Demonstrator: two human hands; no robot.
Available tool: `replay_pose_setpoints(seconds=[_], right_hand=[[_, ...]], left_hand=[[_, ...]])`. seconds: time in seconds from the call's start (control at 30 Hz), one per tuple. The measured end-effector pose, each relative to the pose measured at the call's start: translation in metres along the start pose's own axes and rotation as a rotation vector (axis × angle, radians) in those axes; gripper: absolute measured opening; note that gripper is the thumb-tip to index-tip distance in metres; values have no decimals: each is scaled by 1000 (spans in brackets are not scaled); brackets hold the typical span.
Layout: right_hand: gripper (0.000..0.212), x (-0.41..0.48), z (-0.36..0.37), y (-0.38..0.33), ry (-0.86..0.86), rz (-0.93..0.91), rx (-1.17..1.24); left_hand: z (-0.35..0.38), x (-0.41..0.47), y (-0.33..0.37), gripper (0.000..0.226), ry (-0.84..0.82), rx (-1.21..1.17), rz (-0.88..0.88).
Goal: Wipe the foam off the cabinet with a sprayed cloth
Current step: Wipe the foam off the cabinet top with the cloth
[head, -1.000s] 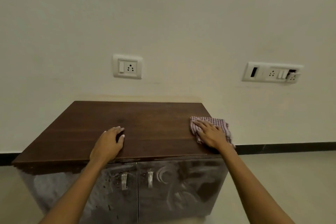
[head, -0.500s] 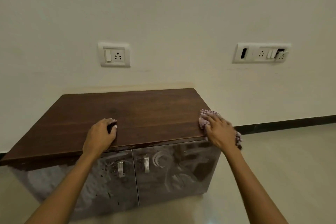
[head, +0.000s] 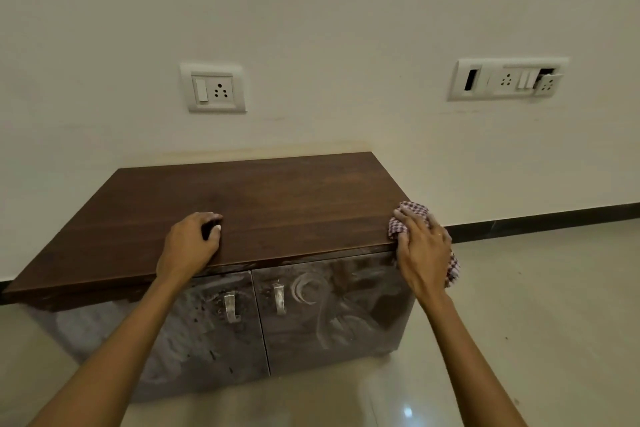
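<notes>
While the dark wooden top of the cabinet (head: 263,208) looks clean and free of foam, the two doors below it carry most of the work that is left, so I judge the task to be partly done at best. The right hand (head: 424,253) lies flat over the checked cloth (head: 410,213) at the near right corner of the top, fingers spread and pressing the cloth against the edge, with part of the fabric hanging down past the corner on the right side. The left hand (head: 190,246) rests on the near edge of the top, left of centre, its fingers curled loosely together; something small and dark shows under the fingertips, but I cannot tell what it is or whether the hand grips it. Whitish foam (head: 308,288) smears cover both doors, thick on the left door (head: 194,340) and streaked with curved swipe marks on the right door (head: 332,315), and it also clings to the two metal handles (head: 231,307) near the middle seam. A pale line of residue runs under the front lip of the top as well. Judging by this, the front lip, both doors and the handles remain to be wiped, and the right side panel cannot be seen from here.
</notes>
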State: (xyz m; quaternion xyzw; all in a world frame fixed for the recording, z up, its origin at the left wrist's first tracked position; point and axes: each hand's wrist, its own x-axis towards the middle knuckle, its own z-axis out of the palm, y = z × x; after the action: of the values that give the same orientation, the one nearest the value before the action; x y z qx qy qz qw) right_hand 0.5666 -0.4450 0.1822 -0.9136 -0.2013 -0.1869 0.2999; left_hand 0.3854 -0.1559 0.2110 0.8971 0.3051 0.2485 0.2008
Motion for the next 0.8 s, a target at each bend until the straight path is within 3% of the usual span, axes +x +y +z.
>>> replay_pose_setpoints(seconds=[0.17,0.3,0.4,0.53,0.63,0.73,0.8], right_hand=[[67,-31,17,-73,-275,-310,-39],[56,-55,43,-168,-559,-660,-46],[53,-48,37,-180,-681,-753,-47],[45,-15,9,-97,-559,-694,-35],[57,0,-13,-28,-357,-585,-235],[57,-9,-6,-29,-300,-527,-354],[55,-23,13,-64,-281,-611,-317]], left_hand=[[1,6,-3,31,2,-2,-3],[2,5,-4,30,-4,-12,2],[1,3,-5,28,-6,-71,6],[0,3,-2,30,-9,-55,12],[-4,4,-4,30,-39,-87,8],[-9,8,-8,31,-109,-122,-16],[-13,10,-12,29,-143,-197,-51]])
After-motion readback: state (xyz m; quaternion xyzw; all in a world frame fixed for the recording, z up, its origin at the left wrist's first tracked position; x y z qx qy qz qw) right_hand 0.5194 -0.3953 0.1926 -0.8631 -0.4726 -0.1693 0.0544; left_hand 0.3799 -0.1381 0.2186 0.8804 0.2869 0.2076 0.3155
